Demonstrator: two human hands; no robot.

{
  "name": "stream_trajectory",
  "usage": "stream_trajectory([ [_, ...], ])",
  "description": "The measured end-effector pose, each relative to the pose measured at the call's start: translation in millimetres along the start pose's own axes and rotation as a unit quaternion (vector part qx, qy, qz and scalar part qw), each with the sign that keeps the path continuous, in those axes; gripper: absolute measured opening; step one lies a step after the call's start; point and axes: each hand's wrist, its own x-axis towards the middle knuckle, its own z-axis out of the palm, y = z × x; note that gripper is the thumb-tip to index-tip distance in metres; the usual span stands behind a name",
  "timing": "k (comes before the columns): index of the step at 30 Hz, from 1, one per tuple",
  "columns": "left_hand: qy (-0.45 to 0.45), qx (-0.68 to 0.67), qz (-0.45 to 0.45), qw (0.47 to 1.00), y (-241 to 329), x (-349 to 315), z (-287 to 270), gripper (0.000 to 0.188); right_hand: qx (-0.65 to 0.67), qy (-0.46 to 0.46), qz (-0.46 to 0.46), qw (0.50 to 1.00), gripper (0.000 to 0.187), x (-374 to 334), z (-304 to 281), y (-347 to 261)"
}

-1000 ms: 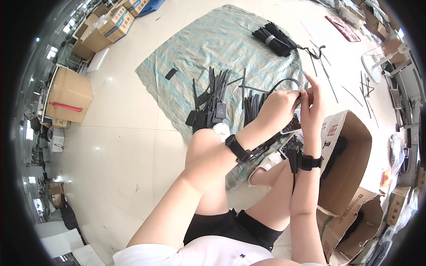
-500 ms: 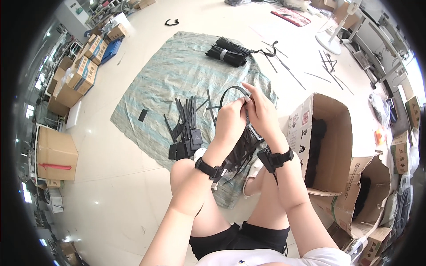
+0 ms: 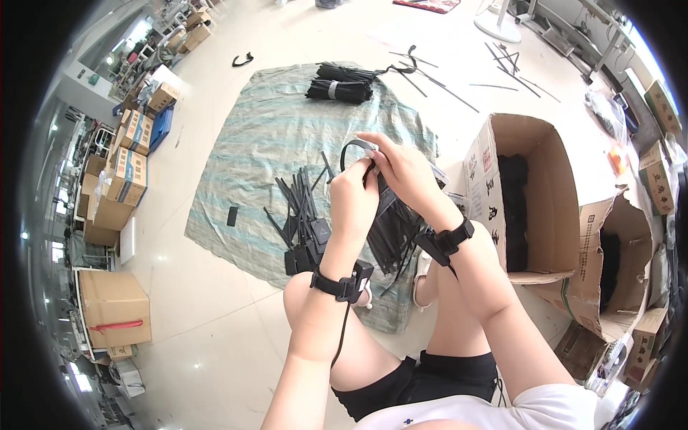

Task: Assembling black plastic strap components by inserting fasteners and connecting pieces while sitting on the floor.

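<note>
A thin black strap [image 3: 345,149] arches in a loop above my fingers, its ends meeting between both hands. My left hand [image 3: 354,199] is closed, pinching the strap low down. Against it, my right hand [image 3: 405,174] also pinches the strap, thumb and fingertips touching the left ones. The exact joint is hidden by my fingers. Below and left of my hands lies a pile of black straps with flat rectangular ends [image 3: 309,233]. Another heap of black straps [image 3: 393,240] lies beneath my right wrist, partly covered by my hands.
Banded bundles of black strips [image 3: 340,91] and a small black rectangle [image 3: 232,216] rest on a green-striped sheet [image 3: 236,136]. Loose strips [image 3: 510,66] are scattered on the floor. Open cartons [image 3: 565,215] holding black items stand at right; boxes [image 3: 129,175] line the left.
My view has shifted, so the sheet and boxes sit differently in it. Both hands stay together on the strap, and its loop looks a little smaller.
</note>
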Motion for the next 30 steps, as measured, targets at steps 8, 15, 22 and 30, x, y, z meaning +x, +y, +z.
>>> stream_trajectory([
  [8, 0.005, 0.003, 0.002, 1.0, 3.9, 0.7, -0.3, 0.021, -0.048, 0.07, -0.041, 0.996, 0.033, 0.1, 1.9, -4.5],
  [15, -0.006, -0.017, -0.028, 0.999, 2.4, 2.4, -1.9, 0.016, -0.03, 0.083, -0.084, 0.993, 0.034, 3.5, 9.8, -0.1],
  [22, 0.011, -0.017, -0.009, 1.0, -2.7, 0.0, -2.1, 0.021, 0.004, 0.049, -0.047, 0.998, 0.034, -0.5, 4.4, -3.9],
  [30, -0.005, -0.03, -0.038, 0.999, -1.9, 2.4, -6.3, 0.021, -0.048, 0.06, -0.033, 0.996, 0.032, 2.3, 9.6, -3.5],
])
